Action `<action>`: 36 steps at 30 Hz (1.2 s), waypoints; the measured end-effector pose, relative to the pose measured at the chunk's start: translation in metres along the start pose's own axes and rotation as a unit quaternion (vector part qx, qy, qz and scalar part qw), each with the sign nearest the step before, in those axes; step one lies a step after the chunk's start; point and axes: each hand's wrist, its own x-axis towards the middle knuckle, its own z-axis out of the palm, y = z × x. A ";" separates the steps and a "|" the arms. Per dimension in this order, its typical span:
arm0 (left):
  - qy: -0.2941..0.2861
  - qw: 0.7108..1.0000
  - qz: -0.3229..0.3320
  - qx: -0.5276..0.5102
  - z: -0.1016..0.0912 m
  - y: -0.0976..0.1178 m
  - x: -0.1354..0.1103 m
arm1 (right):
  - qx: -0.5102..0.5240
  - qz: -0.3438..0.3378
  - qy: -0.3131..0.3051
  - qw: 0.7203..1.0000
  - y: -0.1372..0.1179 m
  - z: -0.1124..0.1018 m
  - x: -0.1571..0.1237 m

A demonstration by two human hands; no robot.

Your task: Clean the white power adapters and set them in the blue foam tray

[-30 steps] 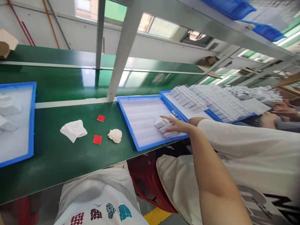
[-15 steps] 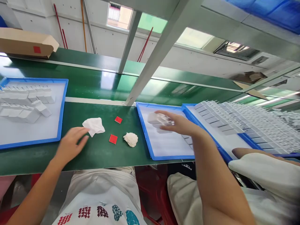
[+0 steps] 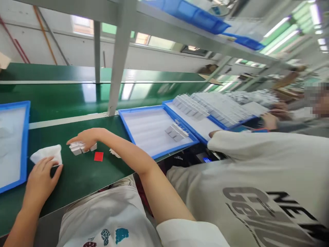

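Observation:
My right hand (image 3: 88,139) is closed over a small row of white box-shaped pieces (image 3: 76,148), held low over the green bench between a white cloth and a red square. The fingers cover part of the pieces. My left hand (image 3: 42,180) lies with its fingertips on the white cloth (image 3: 48,152), thumb spread away from the fingers. Beside my right wrist is the red square (image 3: 98,156). A crumpled off-white lump (image 3: 114,153) shows partly behind my right forearm.
A blue-rimmed tray (image 3: 27,137) stands at left. Another blue-rimmed tray (image 3: 125,125) at right holds a few white pieces (image 3: 177,132). Beyond it, more trays carry rows of white pieces (image 3: 221,108). A co-worker in a pale shirt (image 3: 244,181) sits close on my right. A metal post (image 3: 119,58) rises behind the bench.
My right hand has carried the white pieces out of the right tray, leftward over the bench. My left hand has moved onto the cloth. The view has turned right.

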 end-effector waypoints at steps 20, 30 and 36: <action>-0.045 0.996 -0.029 -0.065 0.012 -0.007 0.003 | 0.189 0.596 0.144 0.767 0.167 0.081 -0.409; -0.058 0.988 -0.087 -0.117 0.003 0.005 0.002 | 0.217 0.559 0.173 0.781 0.180 0.085 -0.406; -0.063 0.986 -0.082 -0.133 0.004 0.006 0.000 | 0.258 0.563 0.169 0.767 0.174 0.079 -0.396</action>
